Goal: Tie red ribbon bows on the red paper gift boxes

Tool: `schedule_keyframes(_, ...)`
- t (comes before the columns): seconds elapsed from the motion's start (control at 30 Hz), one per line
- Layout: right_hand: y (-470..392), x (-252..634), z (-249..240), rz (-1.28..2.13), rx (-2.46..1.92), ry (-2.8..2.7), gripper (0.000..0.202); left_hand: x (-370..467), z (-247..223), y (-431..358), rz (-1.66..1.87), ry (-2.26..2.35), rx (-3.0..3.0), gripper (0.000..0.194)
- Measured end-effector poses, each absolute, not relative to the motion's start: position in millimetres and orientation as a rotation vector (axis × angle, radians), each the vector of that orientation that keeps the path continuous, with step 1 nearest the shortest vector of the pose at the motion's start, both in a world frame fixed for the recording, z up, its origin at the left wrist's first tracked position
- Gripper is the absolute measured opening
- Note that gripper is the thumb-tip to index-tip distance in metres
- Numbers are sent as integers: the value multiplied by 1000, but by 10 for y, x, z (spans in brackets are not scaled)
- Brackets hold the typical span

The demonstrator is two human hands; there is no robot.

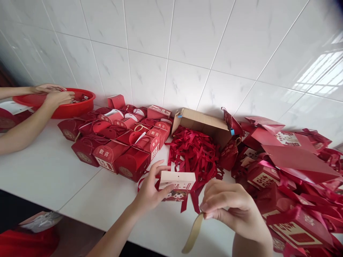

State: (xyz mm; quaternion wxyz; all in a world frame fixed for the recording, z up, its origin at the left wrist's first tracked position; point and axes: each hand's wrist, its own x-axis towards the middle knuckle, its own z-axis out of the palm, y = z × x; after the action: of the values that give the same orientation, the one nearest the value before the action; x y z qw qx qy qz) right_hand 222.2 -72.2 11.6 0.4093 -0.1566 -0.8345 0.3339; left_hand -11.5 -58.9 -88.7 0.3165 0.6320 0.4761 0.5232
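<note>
My left hand (152, 187) grips a small box (178, 180) with a cream upper face and a red printed front, thumb across its front. To the right, my right hand (227, 205) pinches one end of a flat gold-beige ribbon (195, 232), whose other end hangs down over the white tabletop (160, 228). Just behind the small box, a heap of dark red ribbons (194, 151) spills from a tipped cardboard carton (205, 119). A few red ribbon ends lie beneath and beside the box.
Rows of red gift boxes (107, 153) stand left of the ribbons. More red boxes with bows (297, 225) are piled at right. At far left, another person's hands (57, 94) work over a red plastic basin (88, 101). A tiled wall (150, 71) borders the back.
</note>
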Motion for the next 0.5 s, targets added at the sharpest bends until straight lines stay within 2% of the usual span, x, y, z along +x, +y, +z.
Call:
schedule_keyframes(0.13, -660, 2199, 87, 781, -459, -2087, 15, 30, -850, -548, 1557, 1036, 1369, 77)
schedule_keyframes(0.2, -629, 2180, 53, 712, -548, -2030, 8, 62, -778, -565, 1636, 1045, 1362, 73)
schedule_keyframes(0.37, -572, 2052, -64, 787, -677, -1982, 7, 57, -573, -658, 1719, 1185, 1577, 13)
schedule_keyframes(0.43, -554, 1978, -108, 865, -660, -1951, 8, 58, -524, -676, 1777, 1165, 1647, 5)
schedule_keyframes(0.5, -532, 1914, -147, 883, -654, -1898, 8, 66, -502, -684, 1792, 1133, 1672, 6)
